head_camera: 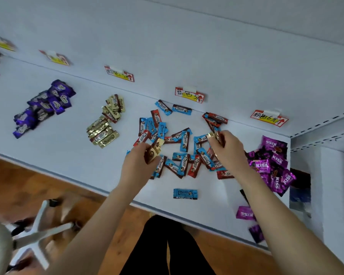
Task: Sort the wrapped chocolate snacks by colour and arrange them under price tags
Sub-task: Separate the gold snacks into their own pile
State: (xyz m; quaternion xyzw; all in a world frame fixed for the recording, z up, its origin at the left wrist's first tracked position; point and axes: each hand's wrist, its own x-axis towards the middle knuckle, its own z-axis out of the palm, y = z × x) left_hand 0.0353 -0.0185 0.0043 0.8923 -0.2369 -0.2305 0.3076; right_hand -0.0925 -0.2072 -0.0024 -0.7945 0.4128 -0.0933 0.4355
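Head view: the left hand [139,157] curls its fingers round a gold foil snack [155,150], a flat, glossy oblong tilted up from the palm. The right hand [227,147] pinches a second gold snack [213,135] at its fingertips; most of that wrapper is hidden by the fingers.

Both hands are over the mixed heap [179,143] of blue and red crinkled wrappers, slim rectangles with brown ends lying at all angles and overlapping on the smooth white shelf [77,155]. One lone blue snack [185,193] lies apart, nearer the shelf's front edge.

To the left is the gold pile [105,124], shiny and tightly stacked, and further left the dark purple pile [46,106]. To the right is the magenta pile [272,165] of puffier metallic packets, partly covered by the right forearm; two more packets near the front edge are blurred.

Paper price tags are taped along the back wall: a red-bordered one [189,94] above the mixed heap, another [269,118] to the right, and two more [119,74] [56,57] to the left. Their handwriting is hard to read, and the farthest is smeared.

Below the shelf are a wooden floor [28,185], a white chair base [38,231] and black trousers [167,245], all cut off by the frame.
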